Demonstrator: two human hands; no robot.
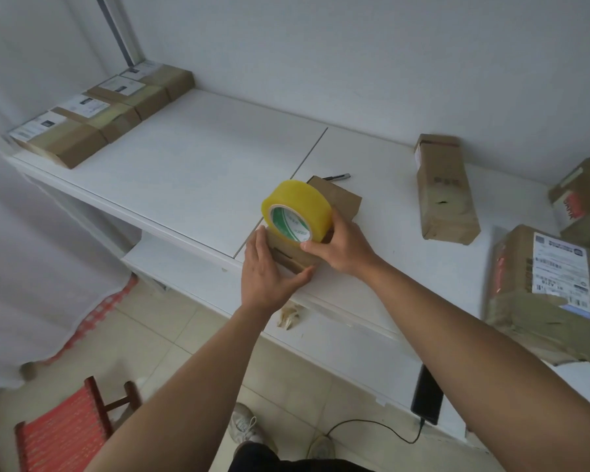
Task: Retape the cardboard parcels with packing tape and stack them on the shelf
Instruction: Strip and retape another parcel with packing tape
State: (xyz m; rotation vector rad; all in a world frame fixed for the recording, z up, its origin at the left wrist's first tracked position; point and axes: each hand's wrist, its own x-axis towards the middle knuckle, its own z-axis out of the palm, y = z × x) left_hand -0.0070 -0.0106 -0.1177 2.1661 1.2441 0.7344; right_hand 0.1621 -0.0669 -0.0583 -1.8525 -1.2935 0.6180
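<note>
A small cardboard parcel (339, 199) lies near the front edge of the white table (191, 165). On top of it stands a yellow roll of packing tape (297, 209) with a green and white core. My right hand (341, 247) grips the roll from the right side. My left hand (264, 270) holds the near end of the parcel, thumb curled round its front corner. Several taped parcels (92, 114) lie in a row at the far left of the table.
A tall parcel (443, 189) lies right of centre, a labelled parcel (542, 294) at the right edge, another (583, 199) behind it. A pen-like tool (338, 177) lies behind the small parcel. A phone on a cable (428, 396), a red chair (62, 434), tape scraps (288, 316).
</note>
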